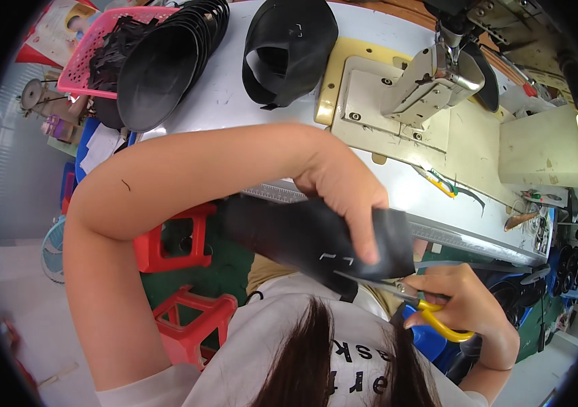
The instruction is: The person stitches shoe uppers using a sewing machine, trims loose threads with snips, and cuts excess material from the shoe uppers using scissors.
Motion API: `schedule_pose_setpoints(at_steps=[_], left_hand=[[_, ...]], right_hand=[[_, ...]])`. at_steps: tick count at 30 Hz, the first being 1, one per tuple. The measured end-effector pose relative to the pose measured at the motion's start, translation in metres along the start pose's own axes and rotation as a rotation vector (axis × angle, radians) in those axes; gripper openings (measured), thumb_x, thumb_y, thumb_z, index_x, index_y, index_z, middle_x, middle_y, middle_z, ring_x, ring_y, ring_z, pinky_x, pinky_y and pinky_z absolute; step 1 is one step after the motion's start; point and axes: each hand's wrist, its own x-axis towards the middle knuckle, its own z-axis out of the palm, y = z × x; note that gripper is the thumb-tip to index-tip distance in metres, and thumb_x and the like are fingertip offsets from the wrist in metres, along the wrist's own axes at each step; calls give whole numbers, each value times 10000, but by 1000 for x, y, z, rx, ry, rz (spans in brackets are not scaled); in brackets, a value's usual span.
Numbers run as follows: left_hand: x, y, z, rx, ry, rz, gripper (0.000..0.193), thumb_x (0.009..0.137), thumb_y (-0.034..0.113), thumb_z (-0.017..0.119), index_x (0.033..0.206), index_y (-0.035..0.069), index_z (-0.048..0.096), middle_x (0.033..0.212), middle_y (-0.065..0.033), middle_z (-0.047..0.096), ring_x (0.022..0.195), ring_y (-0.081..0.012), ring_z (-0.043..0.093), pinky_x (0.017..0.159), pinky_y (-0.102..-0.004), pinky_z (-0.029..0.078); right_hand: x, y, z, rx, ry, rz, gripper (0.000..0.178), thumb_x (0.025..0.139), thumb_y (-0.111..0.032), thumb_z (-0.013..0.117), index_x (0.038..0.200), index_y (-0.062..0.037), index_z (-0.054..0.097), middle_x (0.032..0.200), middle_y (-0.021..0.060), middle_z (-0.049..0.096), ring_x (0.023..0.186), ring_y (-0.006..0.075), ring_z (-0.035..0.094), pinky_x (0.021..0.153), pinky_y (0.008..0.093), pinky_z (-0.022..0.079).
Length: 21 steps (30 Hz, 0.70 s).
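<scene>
My left hand [343, 186] reaches across the front of the white table and grips a black leather-like piece [282, 230] with small white marks, its thumb pressed on top. Below that piece, my right hand [468, 295] is closed round the yellow handles of a pair of scissors [446, 328]. The scissors' blades point left along the near edge of the black piece, close to the white marks. Whether they touch or cut the material I cannot tell. On the table beyond my left forearm sits another black piece [295, 41], shaped into a hollow form with an opening.
A sewing machine [431, 88] stands at the right back, with small yellow-handled snips [436, 182] near it. Stacked black oval pieces [156, 81] lean beside a pink basket [72, 78] of black strips. Red stools [190, 319] stand on the green floor at left.
</scene>
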Motion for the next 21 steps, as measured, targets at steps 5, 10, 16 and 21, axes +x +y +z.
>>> schedule_pose_setpoints(at_steps=[5,10,16,21], left_hand=[[-34,-12,9,671,293,34,354,730,223,659,965,-24,562,792,-107,615,706,-150,570,632,-283,447],[-73,-26,30,-185,765,292,344,707,147,660,982,-40,573,846,-87,618,798,-139,581,731,-265,459],[-7,-58,61,-617,1009,1119,309,753,-41,577,1053,-1,516,934,-83,593,828,-146,586,747,-291,490],[21,-58,61,-690,1052,1305,228,780,-22,569,1002,2,521,911,-89,588,815,-151,588,742,-290,492]], right_hand=[[-9,-5,-4,-100,-22,0,423,603,-234,769,961,-72,614,593,87,512,490,238,500,464,291,404],[-19,4,2,-25,328,-46,479,546,-229,786,958,-49,620,556,52,434,461,189,433,433,271,335],[26,18,39,5,618,-162,573,541,-255,791,1036,-41,596,602,29,435,493,132,406,447,242,330],[35,21,49,82,741,-137,585,563,-238,790,1072,-39,582,632,38,447,496,123,384,458,232,348]])
